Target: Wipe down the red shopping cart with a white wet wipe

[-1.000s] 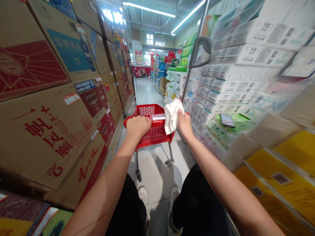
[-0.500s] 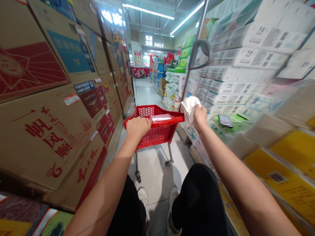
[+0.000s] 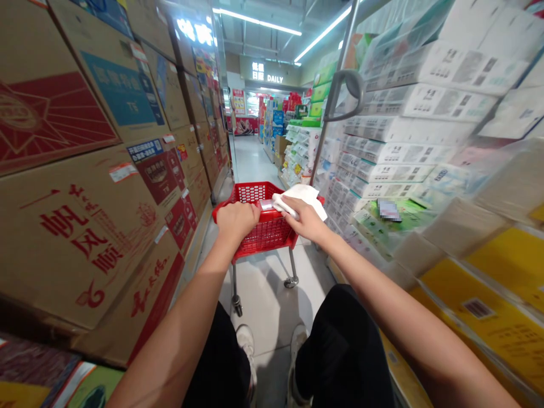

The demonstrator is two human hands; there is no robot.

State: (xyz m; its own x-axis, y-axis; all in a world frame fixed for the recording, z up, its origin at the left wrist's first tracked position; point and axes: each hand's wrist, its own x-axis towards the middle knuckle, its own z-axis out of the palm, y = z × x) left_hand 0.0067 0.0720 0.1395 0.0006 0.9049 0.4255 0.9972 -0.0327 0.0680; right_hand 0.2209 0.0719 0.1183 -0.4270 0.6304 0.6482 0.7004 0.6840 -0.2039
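Where the aisle narrowed between stacked goods, the red cart (image 3: 266,235) stood on the pale floor (image 3: 263,300) directly ahead of the person, and all positions below are given from it.

Left hand (image 3: 237,218): closed in a full fist round the near handle bar (image 3: 260,211) of the cart, at its left end, knuckles uppermost.

Right hand (image 3: 306,220): laid palm down at the right end of the same bar, fingers stretched over a white cloth (image 3: 300,195). Whether the fingers closed round the bar beneath could not be told, as the cloth covered it.

White cloth: crumpled, lying on the cart's handle and near right rim, under and just beyond the right fingers, touching both hand and cart.

To the left of the cart, brown cardboard cartons (image 3: 85,226) with red printing rose in a wall close beside it. To its right, wrapped tissue packs (image 3: 403,147) were stacked high, with yellow boxes (image 3: 501,272) lower down and nearer the person. A metal pole (image 3: 335,96) with a curved grip rose just beyond the cart's right side. Behind the cart, the person's dark trouser legs and light shoes (image 3: 246,340) showed on the floor. Far beyond it, a lit sign (image 3: 267,73) hung over the aisle.
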